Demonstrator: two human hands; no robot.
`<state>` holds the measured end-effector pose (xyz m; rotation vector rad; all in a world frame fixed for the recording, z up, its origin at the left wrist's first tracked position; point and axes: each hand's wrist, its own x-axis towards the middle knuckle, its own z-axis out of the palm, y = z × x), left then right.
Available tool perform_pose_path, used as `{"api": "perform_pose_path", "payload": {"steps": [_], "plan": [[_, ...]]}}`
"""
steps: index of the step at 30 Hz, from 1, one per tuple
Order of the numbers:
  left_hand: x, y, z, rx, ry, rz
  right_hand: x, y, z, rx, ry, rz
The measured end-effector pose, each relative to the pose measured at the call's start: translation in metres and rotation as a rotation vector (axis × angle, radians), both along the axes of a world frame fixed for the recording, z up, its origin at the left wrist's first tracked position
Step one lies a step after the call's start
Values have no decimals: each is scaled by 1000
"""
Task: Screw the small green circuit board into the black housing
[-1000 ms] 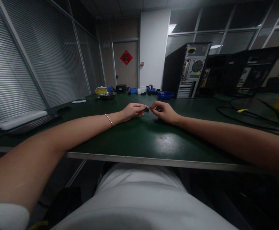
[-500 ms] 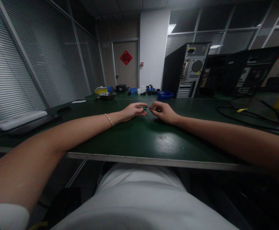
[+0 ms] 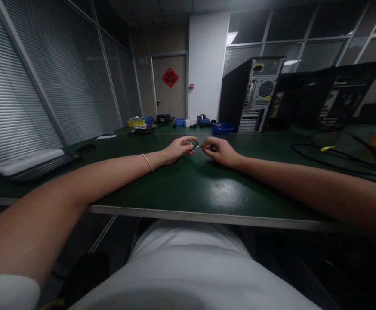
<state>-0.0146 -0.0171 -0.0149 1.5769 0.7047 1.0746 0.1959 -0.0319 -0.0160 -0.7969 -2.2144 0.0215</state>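
Between the thumb and fingers of my left hand (image 3: pixel 178 149) is a small green circuit board (image 3: pixel 194 145). A thin, light-coloured end sticks out from the board's right side, toward my other hand. My right hand (image 3: pixel 220 150) has its thumb and forefinger pinched together at that light end; the piece between those fingertips is too small to name. Both hands are just above the dark green table (image 3: pixel 175 189), with the forearms reaching in from either side.
A blue bin (image 3: pixel 223 128), a metal bowl (image 3: pixel 144 128) and a yellow bin (image 3: pixel 136 122) stand at the back. A computer tower (image 3: pixel 252 94) rises behind my right hand. Black cables (image 3: pixel 336 161) lie at right, a white power strip (image 3: pixel 29 162) at left.
The green board in my left hand has turned a little, so more of its face shows. My left fingers have shifted slightly on it; the right hand has barely moved.
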Motion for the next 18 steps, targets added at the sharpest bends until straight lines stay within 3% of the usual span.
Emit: {"api": "perform_pose_path", "payload": {"steps": [12, 18], "plan": [[-2, 1, -1, 25, -78, 50, -2, -4, 1, 18, -30, 8], [-3, 4, -2, 75, -63, -6, -1, -5, 2, 16, -28, -2]]}}
